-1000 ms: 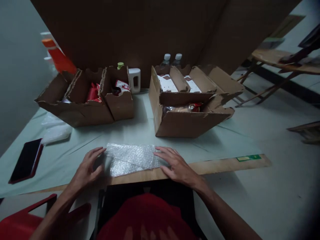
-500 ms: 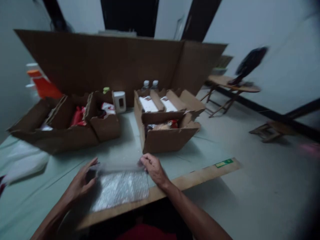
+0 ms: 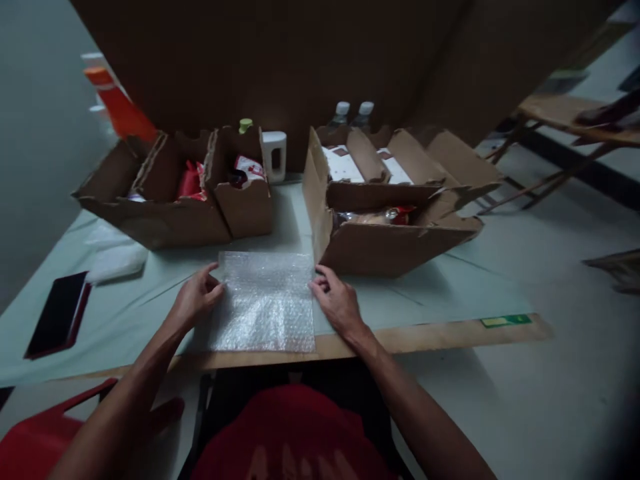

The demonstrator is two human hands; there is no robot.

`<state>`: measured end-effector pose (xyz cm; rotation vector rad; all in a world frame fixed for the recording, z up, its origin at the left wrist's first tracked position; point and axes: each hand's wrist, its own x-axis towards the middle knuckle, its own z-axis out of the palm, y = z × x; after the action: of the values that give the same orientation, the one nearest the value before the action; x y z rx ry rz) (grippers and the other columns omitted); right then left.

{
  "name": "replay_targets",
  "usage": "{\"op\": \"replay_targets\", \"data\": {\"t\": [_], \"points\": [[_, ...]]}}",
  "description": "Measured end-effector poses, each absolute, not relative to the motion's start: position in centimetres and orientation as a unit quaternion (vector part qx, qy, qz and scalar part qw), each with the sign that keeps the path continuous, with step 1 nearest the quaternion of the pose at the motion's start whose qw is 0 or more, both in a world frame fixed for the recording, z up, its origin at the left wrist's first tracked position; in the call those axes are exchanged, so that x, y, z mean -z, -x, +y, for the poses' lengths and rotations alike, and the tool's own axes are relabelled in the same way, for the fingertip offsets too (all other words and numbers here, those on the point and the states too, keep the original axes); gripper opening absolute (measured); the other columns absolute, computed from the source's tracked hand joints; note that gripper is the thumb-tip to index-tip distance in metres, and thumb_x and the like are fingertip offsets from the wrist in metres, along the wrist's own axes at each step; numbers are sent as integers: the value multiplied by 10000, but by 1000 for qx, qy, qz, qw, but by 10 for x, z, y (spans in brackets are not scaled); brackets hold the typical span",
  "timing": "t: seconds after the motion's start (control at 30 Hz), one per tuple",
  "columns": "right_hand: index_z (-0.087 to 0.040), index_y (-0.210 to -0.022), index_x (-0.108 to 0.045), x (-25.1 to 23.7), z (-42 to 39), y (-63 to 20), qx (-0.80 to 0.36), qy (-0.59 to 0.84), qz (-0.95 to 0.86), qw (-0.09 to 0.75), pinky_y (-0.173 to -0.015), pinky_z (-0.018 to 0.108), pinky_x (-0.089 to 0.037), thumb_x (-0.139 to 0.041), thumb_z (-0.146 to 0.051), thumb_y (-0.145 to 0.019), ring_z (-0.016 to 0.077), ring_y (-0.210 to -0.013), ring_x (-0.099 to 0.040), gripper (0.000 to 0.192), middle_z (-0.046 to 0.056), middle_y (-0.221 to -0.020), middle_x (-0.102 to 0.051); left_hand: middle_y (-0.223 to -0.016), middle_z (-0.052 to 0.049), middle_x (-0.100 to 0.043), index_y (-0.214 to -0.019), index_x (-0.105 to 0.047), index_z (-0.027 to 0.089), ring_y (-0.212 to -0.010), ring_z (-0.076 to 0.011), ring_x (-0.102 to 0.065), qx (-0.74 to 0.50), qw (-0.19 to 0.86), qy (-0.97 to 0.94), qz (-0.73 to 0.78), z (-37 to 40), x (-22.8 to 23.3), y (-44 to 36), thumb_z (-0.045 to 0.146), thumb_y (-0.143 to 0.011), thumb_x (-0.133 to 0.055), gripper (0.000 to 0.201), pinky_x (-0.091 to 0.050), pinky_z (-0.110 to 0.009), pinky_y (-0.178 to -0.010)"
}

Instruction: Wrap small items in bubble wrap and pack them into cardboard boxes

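Here at the centre, the left hand [image 3: 200,291] is at ten o'clock and the right hand [image 3: 337,300] at three, fingers curled, each grip narrow against a side edge of the bubble wrap [image 3: 267,310]; whether either truly pinches, I cannot tell! The wrap lies flat at the near rim, probably bracketed this way to keep it square. Cardboard bins stand beyond, one group [image 3: 185,223] at ten o'clock, another [image 3: 370,250] at two, perhaps set back to leave working room. A phone [image 3: 57,313] lies at nine, white plastic packing [image 3: 117,262] just beside it. The desk [image 3: 290,220] wears a pale green cloth, bare wood along its near edge, a tall cardboard panel [image 3: 300,60] at twelve, a wooden stand [image 3: 555,110] on the floor at two
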<state>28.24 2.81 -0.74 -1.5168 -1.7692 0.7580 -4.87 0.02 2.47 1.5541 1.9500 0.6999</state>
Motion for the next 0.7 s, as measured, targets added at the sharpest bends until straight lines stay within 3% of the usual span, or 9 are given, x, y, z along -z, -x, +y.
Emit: {"op": "replay_targets", "data": {"t": [0.13,0.23,0.33,0.43,0.57,0.7], "points": [[-221,-1197,-689,-3,7,-294,-173,552,-744,334,-914,429,-536,-524,-300,-944,261,-959,-695,312,89,-1046,-760,-1026,-100,-695,-1353,-558,169,-897,-253,-649,-236,83,-647,720,-18,-29,50,435,-886,-563,537,-533,-393,-815],[-229,-1274,-663,-14,1,-269,-144,467,-816,307,-1040,482,-486,-516,-233,-961,283,-1200,-623,346,106,-1270,-708,-1184,-128,-661,-1285,-613,206,-1102,-293,-599,-247,18,-738,628,-28,-26,29,333,-933,-534,383,-500,-448,-960],[-224,-1342,-624,-16,11,-232,-156,370,-884,240,-1081,483,-460,-588,-223,-950,278,-1327,-544,394,110,-1430,-615,-1186,-123,-663,-1239,-650,211,-1071,-289,-595,-190,47,-797,571,-25,-17,10,245,-913,-549,343,-501,-444,-933],[-210,-1315,-645,-9,22,-233,-172,354,-902,178,-1083,504,-454,-648,-254,-933,291,-1346,-538,385,126,-1440,-609,-1130,-128,-676,-1194,-679,189,-1024,-298,-589,-144,100,-804,568,-17,-7,9,283,-903,-568,326,-506,-453,-885],[-192,-1296,-664,-8,3,-290,-155,411,-881,175,-1082,537,-443,-596,-217,-945,311,-1324,-563,358,140,-1383,-651,-1211,-142,-652,-1234,-672,170,-1099,-310,-561,-155,150,-800,560,-13,0,25,331,-904,-562,384,-489,-473,-944],[-240,-1368,-615,-18,-30,-316,-179,351,-907,147,-1059,491,-466,-529,-66,-882,280,-1342,-547,524,108,-1454,-600,-1234,-140,-645,-1233,-679,177,-1128,-312,-551,-164,175,-795,558,-11,0,29,336,-900,-557,389,-473,-490,-990]]}}
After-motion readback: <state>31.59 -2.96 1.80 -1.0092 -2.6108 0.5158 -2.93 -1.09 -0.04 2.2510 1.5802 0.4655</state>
